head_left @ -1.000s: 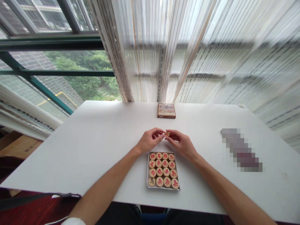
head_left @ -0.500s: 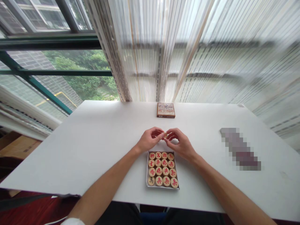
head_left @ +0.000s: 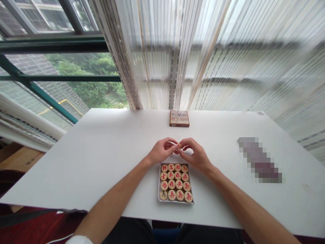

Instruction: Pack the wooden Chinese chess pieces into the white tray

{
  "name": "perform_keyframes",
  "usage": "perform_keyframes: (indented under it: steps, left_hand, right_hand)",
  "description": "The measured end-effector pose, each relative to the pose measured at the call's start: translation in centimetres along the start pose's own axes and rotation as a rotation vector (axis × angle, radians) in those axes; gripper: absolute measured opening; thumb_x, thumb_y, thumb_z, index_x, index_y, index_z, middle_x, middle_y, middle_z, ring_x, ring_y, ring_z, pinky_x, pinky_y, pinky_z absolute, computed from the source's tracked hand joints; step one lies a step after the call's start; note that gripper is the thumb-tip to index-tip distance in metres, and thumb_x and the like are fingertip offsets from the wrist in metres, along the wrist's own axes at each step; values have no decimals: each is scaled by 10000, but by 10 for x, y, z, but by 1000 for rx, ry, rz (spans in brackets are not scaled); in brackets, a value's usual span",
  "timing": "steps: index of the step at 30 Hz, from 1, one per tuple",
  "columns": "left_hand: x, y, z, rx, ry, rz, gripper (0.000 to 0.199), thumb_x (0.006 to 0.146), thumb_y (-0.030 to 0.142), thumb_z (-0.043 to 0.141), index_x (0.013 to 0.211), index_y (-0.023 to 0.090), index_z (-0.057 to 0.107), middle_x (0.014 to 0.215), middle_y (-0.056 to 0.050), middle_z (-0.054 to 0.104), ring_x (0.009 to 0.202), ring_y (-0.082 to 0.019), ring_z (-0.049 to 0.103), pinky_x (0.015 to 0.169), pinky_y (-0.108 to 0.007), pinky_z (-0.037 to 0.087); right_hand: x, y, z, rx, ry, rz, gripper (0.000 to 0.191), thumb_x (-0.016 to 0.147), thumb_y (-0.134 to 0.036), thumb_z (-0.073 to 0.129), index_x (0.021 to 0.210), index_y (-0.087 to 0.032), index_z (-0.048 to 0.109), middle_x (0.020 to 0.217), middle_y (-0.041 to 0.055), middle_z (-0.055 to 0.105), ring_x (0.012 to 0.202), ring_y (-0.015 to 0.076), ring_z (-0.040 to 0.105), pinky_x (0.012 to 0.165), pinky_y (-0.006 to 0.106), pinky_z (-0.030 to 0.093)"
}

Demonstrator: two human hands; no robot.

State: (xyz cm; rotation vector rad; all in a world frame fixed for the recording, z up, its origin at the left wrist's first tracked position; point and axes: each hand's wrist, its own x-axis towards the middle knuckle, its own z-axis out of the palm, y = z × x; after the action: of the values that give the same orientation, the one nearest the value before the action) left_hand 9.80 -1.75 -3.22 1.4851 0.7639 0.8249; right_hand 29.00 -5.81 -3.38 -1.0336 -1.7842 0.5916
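Observation:
Between my two hands is one round wooden Chinese chess piece (head_left: pixel 179 146), with a trace of red marking on its face. My left hand (head_left: pixel 164 150) pinches it from the left with thumb and fingers. From the right, my right hand (head_left: pixel 194 152) grips its edge, fingers curled. Just below the hands, on the table, lies an open shallow white box (head_left: pixel 176 202) filled with rows of round chess pieces. Most carry red characters; the piece at the near left corner (head_left: pixel 164 195) has a black one.
A flat box lid (head_left: pixel 179 118) with Chinese lettering lies at the table's far edge. On the right of the white table (head_left: pixel 101 152) is a pixelated long object (head_left: pixel 261 161). Curtains (head_left: pixel 203 67) and an open window are behind. A cardboard box (head_left: pixel 21 159) stands at lower left.
The held chess piece has turned slightly between my fingers, and red marking now shows on it. Both hands stay in nearly the same place.

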Motion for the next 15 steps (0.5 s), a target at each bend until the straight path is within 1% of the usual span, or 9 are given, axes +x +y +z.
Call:
perform_keyframes:
  steps: [7, 12, 15]
  left_hand:
    - [0, -1, 0, 3, 12, 3, 389, 868, 458, 699, 1079, 139, 626, 928, -112, 764, 838, -212, 753, 749, -304, 579]
    - [0, -3, -4, -19, -61, 6, 412, 868, 437, 706, 1149, 151, 608, 1013, -125, 756, 904, -216, 744, 803, -321, 578]
    - [-1, -4, -5, -15, -67, 17, 421, 868, 431, 707, 1166, 151, 605, 1027, -127, 751, 919, -217, 738, 810, -323, 576]
  right_hand:
    - [1, -2, 0, 13, 4, 3, 141, 885, -282, 657, 1011, -248, 605, 1020, 49, 653, 908, 203, 663, 767, 370, 603]
    - [1, -2, -1, 12, 3, -2, 125, 899, -267, 649, 1015, -252, 606, 1014, 45, 653, 911, 201, 663, 773, 372, 604]
    - [1, -3, -2, 17, 0, 0, 130, 902, -258, 650, 1025, -251, 610, 1024, 48, 652, 922, 204, 665, 778, 375, 606]
